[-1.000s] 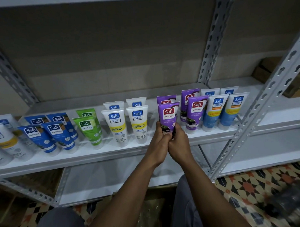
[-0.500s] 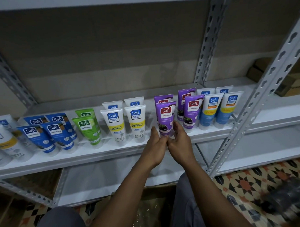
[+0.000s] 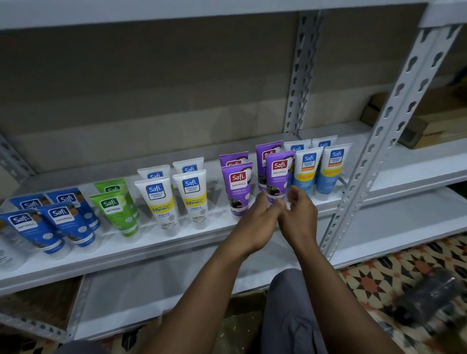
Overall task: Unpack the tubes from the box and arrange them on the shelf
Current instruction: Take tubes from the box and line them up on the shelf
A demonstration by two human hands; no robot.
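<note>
Safi tubes stand cap-down in pairs on the white shelf (image 3: 129, 253): blue tubes (image 3: 67, 225), green tubes (image 3: 114, 212), white and yellow tubes (image 3: 190, 197), purple tubes and light-blue tubes (image 3: 330, 168). The left front purple tube (image 3: 238, 187) stands free. My left hand (image 3: 255, 225) and my right hand (image 3: 301, 214) meet at the cap end of the right front purple tube (image 3: 278, 174), with fingers curled around its base from both sides. The tube's cap is hidden by my fingers. The open cardboard box (image 3: 243, 324) lies on the floor between my knees.
A slotted grey upright (image 3: 384, 124) stands just right of the light-blue tubes. A lower shelf (image 3: 151, 291) lies beneath. Brown cartons (image 3: 424, 127) sit on the neighbouring shelf at the right. A dark plastic-wrapped bundle (image 3: 432, 297) lies on the patterned floor.
Both hands let go of the left front purple tube, which now stands on the shelf. They moved right to the base of the right front purple tube.
</note>
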